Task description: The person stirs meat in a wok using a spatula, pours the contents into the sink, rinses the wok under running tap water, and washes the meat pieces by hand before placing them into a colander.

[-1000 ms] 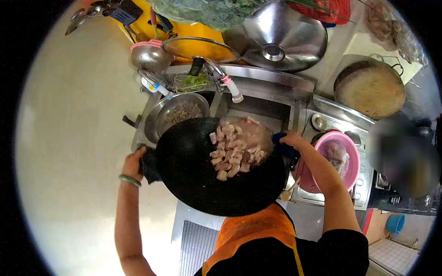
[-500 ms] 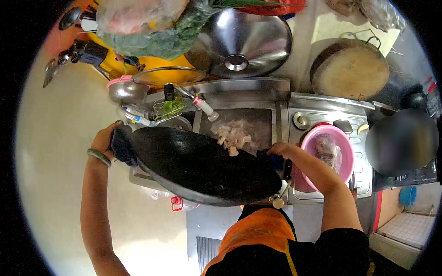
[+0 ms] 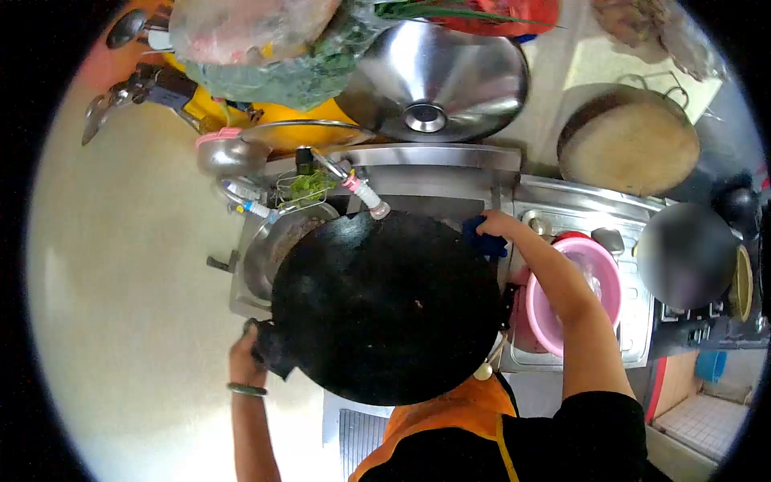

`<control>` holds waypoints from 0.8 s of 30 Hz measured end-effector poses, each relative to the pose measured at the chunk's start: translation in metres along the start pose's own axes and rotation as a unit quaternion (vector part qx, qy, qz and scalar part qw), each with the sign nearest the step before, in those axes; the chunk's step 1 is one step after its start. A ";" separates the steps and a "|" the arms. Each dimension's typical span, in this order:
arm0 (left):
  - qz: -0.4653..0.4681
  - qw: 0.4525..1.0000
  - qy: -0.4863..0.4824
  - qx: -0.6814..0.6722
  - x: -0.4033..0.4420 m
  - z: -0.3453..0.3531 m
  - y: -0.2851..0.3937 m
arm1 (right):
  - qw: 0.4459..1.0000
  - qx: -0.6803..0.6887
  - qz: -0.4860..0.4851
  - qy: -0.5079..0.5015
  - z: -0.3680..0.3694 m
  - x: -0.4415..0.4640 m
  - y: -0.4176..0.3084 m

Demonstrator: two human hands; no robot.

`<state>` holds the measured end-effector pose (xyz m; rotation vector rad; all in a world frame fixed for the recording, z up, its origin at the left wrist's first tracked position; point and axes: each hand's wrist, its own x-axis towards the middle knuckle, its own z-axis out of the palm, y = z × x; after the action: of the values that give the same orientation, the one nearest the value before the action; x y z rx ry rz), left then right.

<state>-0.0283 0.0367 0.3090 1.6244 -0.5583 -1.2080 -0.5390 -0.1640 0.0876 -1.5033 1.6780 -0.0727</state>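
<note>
A large black wok is held over the sink, its dark inside facing up with only a few tiny scraps in it. My left hand, with a bracelet at the wrist, grips the wok's left side through a dark cloth. On the upper right rim, my right hand grips through a blue cloth. The wok hides most of the sink basin, and no meat pieces show there. A steel bowl is partly visible behind the wok's left edge.
Faucets reach over the sink. A pink basin holding a plastic bag stands on the drainboard at right. Behind are a steel lid, a round wooden board and bagged greens. A ladle-like handle end lies near the apron.
The meat pieces slid out of the wok into the sink area. The wok tilted toward the sink, then came back nearly level. My left hand moved out to the left, then back and lower.
</note>
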 end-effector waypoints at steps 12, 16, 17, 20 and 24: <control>-0.004 0.994 0.070 -0.083 -0.097 0.039 -0.092 | 0.993 -0.083 -0.020 0.075 0.028 0.108 -0.007; -0.027 0.987 0.100 -0.121 -0.111 0.049 -0.128 | 0.986 -0.138 0.010 0.089 0.024 0.086 -0.034; -0.018 0.984 0.099 -0.148 -0.112 0.047 -0.140 | 0.986 -0.148 0.012 0.080 0.024 0.082 -0.036; -0.017 0.985 0.094 -0.145 -0.104 0.037 -0.150 | 0.988 -0.128 0.035 0.076 0.015 0.061 -0.050; 0.001 0.990 0.058 -0.130 -0.090 0.036 -0.141 | 0.982 -0.159 0.005 0.101 0.025 0.075 -0.033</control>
<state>-0.1225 0.1498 0.2220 1.4600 -0.3134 -1.1265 -0.4905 -0.2236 0.0494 -1.7722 1.9287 0.0517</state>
